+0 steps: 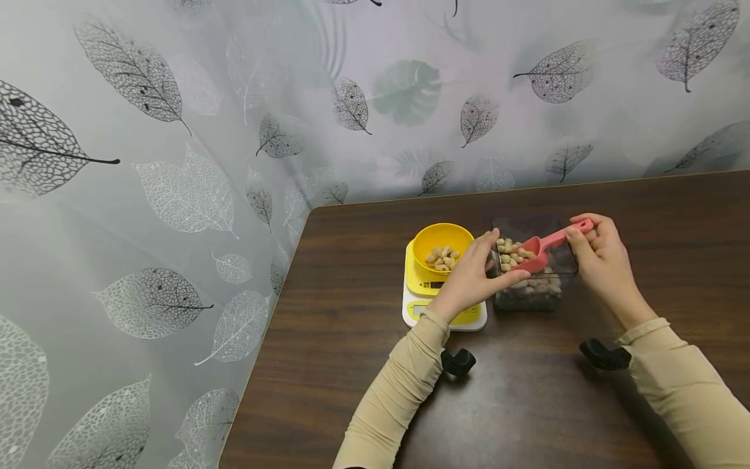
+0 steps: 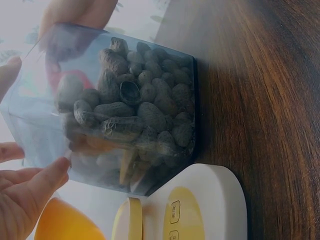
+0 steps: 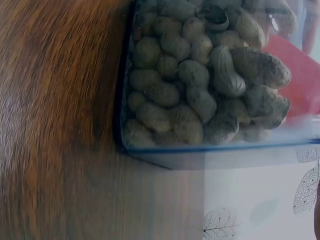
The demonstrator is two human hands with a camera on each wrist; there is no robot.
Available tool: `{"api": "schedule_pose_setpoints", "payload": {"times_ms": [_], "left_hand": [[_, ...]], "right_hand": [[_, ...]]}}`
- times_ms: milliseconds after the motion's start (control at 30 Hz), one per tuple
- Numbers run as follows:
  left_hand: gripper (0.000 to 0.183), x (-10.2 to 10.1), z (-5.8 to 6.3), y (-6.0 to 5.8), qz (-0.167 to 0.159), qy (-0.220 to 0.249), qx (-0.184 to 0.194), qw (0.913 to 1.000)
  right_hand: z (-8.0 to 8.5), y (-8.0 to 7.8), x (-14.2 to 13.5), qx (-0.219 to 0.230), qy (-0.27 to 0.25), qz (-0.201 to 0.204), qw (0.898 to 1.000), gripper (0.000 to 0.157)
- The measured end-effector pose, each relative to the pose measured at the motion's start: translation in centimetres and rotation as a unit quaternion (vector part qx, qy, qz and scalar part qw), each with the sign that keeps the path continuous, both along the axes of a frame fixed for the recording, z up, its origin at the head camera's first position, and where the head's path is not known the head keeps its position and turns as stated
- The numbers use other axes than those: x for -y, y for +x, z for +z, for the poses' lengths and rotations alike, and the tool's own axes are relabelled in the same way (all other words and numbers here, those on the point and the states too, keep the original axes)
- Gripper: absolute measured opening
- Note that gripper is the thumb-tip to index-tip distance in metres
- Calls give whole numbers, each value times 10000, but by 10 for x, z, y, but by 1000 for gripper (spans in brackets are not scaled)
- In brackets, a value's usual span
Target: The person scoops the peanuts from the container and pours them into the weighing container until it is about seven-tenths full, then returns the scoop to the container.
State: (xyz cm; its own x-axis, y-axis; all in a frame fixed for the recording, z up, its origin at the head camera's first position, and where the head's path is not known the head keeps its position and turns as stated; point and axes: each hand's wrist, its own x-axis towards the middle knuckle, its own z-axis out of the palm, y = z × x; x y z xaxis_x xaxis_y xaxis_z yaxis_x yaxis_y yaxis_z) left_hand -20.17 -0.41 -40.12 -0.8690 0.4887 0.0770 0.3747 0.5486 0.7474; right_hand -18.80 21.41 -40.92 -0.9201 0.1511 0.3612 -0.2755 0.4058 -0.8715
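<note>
A clear plastic container (image 1: pixel 527 303) of unshelled peanuts (image 2: pixel 150 105) stands on the table. My left hand (image 1: pixel 471 277) holds its near left corner, thumb along the front rim and fingers at the left side. In my right hand (image 1: pixel 606 257) is the handle of a pink scoop (image 1: pixel 541 247), gripped between thumb and fingers. The scoop's bowl is tilted down into the container among the peanuts. Through the wall in the right wrist view, the scoop shows as a red patch behind the peanuts.
Left of the container is a yellow and white kitchen scale (image 1: pixel 413 286), partly hidden by my left hand. A yellow bowl (image 1: pixel 443 229) with several peanuts sits on it. The brown table (image 1: pixel 328 293) meets a leaf-patterned wall covering (image 1: pixel 398 150) behind and at left.
</note>
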Motion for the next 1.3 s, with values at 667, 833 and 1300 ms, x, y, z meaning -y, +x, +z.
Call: {"api": "schedule_pose_setpoints", "payload": {"times_ms": [667, 833, 1300], "left_hand": [[81, -3, 2, -2, -78, 237, 137, 9996], [82, -3, 1, 0, -58, 226, 148, 9996], [83, -4, 1, 1, -13, 299, 154, 9994]], "right_hand": [[8, -2, 0, 459, -131, -189, 9987, 13], [5, 1, -2, 368, -251, 18, 9990, 16], [3, 6, -3, 57, -535, 456, 9975, 23]]}}
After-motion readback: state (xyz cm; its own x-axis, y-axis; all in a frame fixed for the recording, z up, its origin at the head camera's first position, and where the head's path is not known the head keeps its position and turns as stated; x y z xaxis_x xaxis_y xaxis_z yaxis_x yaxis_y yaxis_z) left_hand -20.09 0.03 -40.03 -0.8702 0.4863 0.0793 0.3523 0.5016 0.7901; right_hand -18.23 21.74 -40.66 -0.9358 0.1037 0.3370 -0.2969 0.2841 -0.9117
